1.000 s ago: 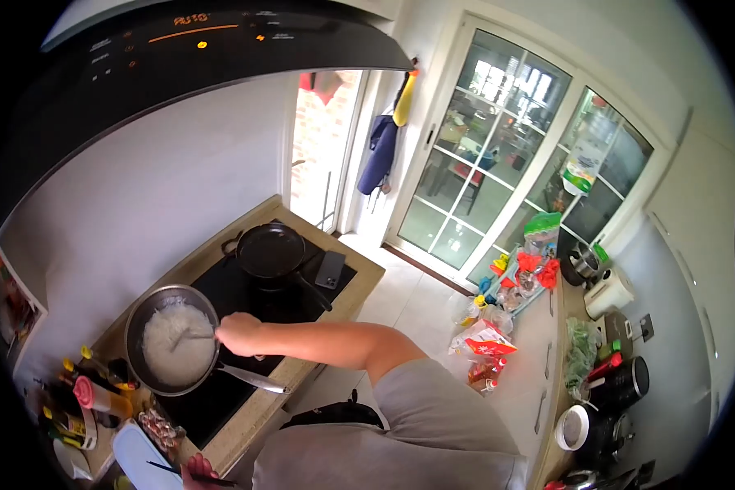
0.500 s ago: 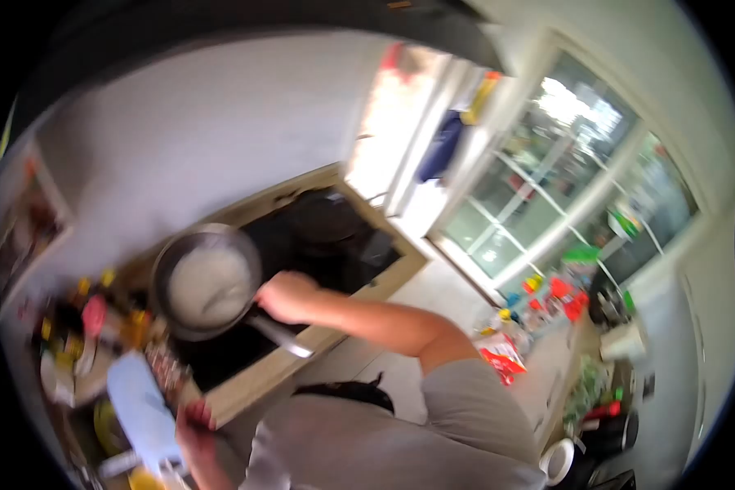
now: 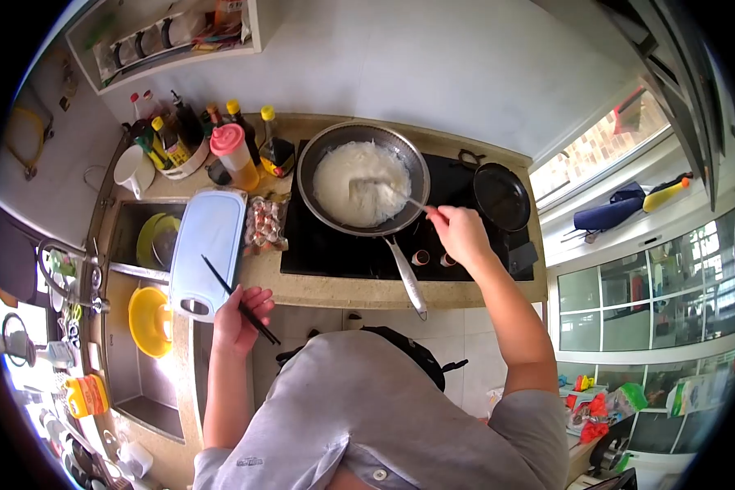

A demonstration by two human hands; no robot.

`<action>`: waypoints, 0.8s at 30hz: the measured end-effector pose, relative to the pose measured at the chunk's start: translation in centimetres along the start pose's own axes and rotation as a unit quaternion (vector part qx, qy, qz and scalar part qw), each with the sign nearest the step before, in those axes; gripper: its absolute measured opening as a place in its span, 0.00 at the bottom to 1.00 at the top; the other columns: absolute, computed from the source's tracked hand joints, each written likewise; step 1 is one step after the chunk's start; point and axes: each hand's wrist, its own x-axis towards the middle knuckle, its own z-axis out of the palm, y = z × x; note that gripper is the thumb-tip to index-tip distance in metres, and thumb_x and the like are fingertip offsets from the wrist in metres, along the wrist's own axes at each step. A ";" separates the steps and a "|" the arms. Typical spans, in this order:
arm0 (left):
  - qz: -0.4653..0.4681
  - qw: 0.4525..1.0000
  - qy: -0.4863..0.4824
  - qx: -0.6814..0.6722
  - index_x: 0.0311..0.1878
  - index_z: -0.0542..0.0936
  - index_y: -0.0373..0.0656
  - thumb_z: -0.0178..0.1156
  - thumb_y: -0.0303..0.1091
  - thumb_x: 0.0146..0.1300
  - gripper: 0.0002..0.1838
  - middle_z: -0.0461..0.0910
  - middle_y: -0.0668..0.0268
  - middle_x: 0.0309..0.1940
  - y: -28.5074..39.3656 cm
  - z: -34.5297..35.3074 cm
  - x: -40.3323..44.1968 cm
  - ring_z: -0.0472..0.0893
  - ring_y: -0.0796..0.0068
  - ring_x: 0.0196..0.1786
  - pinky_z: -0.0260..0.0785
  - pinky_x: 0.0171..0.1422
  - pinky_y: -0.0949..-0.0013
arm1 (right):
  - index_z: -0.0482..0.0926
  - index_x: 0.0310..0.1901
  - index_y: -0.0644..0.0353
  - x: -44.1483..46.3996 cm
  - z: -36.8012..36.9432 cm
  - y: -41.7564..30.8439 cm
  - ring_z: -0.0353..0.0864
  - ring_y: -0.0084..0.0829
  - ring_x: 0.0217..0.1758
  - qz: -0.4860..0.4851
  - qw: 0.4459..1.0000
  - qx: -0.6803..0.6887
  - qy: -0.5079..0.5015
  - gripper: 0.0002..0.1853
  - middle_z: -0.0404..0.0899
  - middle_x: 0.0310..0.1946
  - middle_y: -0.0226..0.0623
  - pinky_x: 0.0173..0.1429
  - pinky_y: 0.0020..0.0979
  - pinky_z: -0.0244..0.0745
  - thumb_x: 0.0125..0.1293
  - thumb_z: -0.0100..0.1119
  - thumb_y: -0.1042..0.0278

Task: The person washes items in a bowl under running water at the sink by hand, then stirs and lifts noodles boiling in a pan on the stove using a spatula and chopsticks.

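Observation:
My right hand [image 3: 459,233] grips the handle of a spatula [image 3: 376,186], whose blade rests in a white, thick mixture [image 3: 347,173] inside a large steel pan [image 3: 308,189]. The pan sits on the black cooktop [image 3: 335,260], its handle pointing toward me. Black chopsticks [image 3: 217,275] are held in my left hand [image 3: 245,314], near the lower edge of a light blue cutting board [image 3: 208,249]. Between board and cooktop lies a packet of small reddish-white pieces [image 3: 265,222].
A small black pan [image 3: 501,197] and a dark phone [image 3: 521,256] are on the cooktop's right. Bottles [image 3: 276,151] and a pink-lidded jug [image 3: 235,159] stand along the back left. The sink [image 3: 143,371] at left holds a yellow bowl [image 3: 144,322].
The view has swung left and down, bringing the sink and cutting board into sight. My left hand with the chopsticks shows more fully. My right hand still holds the spatula in the pan.

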 end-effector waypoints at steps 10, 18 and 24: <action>0.001 1.000 0.000 0.006 0.48 0.78 0.38 0.43 0.45 0.79 0.20 0.86 0.54 0.45 -0.2 0.5 -0.6 0.86 0.61 0.42 0.74 0.35 0.62 | 0.84 0.38 0.59 -0.4 2.2 -2.4 0.81 0.51 0.29 -0.094 0.993 -0.074 -0.014 0.09 0.80 0.25 0.47 0.34 0.48 0.76 0.69 0.60 0.62; 0.036 0.998 0.037 -0.020 0.49 0.78 0.40 0.44 0.45 0.79 0.19 0.86 0.54 0.45 -0.5 -2.1 -1.3 0.86 0.61 0.41 0.75 0.36 0.62 | 0.88 0.41 0.59 3.4 -1.1 6.3 0.86 0.35 0.30 0.121 0.986 0.090 -0.070 0.14 0.84 0.27 0.46 0.38 0.31 0.77 0.68 0.65 0.57; 0.027 0.999 0.029 0.001 0.50 0.78 0.39 0.43 0.46 0.79 0.20 0.86 0.54 0.45 -0.5 -0.8 -1.4 0.86 0.61 0.42 0.74 0.37 0.62 | 0.86 0.42 0.54 5.6 5.8 1.4 0.85 0.53 0.37 0.008 0.995 0.093 0.032 0.10 0.84 0.32 0.50 0.40 0.45 0.80 0.69 0.59 0.60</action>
